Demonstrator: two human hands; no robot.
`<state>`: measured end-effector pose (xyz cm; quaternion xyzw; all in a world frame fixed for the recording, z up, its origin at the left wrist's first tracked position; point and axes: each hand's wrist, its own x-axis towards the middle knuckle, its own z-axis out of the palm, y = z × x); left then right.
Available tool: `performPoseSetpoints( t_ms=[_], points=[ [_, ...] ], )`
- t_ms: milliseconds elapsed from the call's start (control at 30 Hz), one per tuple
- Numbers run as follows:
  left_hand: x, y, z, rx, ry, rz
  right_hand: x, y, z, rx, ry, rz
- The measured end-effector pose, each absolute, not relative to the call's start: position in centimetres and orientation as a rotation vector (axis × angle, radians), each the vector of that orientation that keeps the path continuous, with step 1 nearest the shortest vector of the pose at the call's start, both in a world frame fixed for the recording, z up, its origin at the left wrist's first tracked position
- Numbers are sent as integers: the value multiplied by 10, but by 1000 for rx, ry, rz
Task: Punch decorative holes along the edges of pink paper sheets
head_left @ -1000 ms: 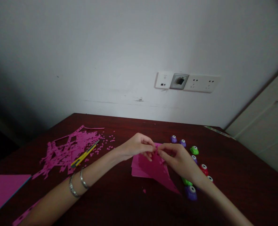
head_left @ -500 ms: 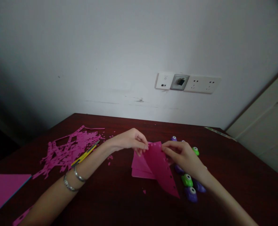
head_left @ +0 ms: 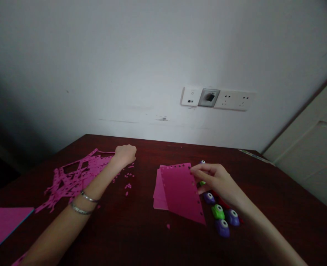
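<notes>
My right hand [head_left: 214,181] pinches the upper right corner of a pink sheet of paper [head_left: 181,192] that has a row of punched holes along its top and right edges. Beneath its left side lie more pink sheets [head_left: 159,192]. My left hand [head_left: 126,153], wearing bracelets on the wrist, is closed over the table beside the heap of cut pink paper strips [head_left: 80,177]. Its fingertips face away, so what they hold, if anything, is hidden. Small punched-out paper bits [head_left: 128,186] lie just below that hand.
Several purple and green craft punches [head_left: 218,211] stand beneath and beside my right forearm. A larger pink sheet stack [head_left: 5,225] lies at the left edge. The dark red-brown table [head_left: 141,236] meets a wall with sockets [head_left: 235,99]. A ruler-like strip [head_left: 256,157] lies at the back right.
My left hand has let go of the punched sheet and moved left toward the paper strips. The sheet now lies flatter over the others. The yellow cutter is now hidden behind my left arm.
</notes>
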<state>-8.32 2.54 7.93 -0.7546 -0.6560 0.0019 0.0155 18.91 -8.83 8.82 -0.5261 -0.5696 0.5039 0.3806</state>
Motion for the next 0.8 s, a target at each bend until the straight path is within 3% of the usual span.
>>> performPoseSetpoints(
  t_ms=[100, 267, 367, 800],
  points=[
    [-53, -3, 89, -2333, -1856, -374, 188, -89, 87, -1371, -1498, 1214],
    [1, -60, 81, -3265, -1306, -1005, 184, -90, 81, -1372, -1580, 1070],
    [19, -76, 67, -3403, -1280, -1192, 181, -91, 79, -1368, -1660, 884],
    [14, -65, 68, -3372, -1516, -1364, 182, -89, 75, -1245, -1598, 1037]
  ],
)
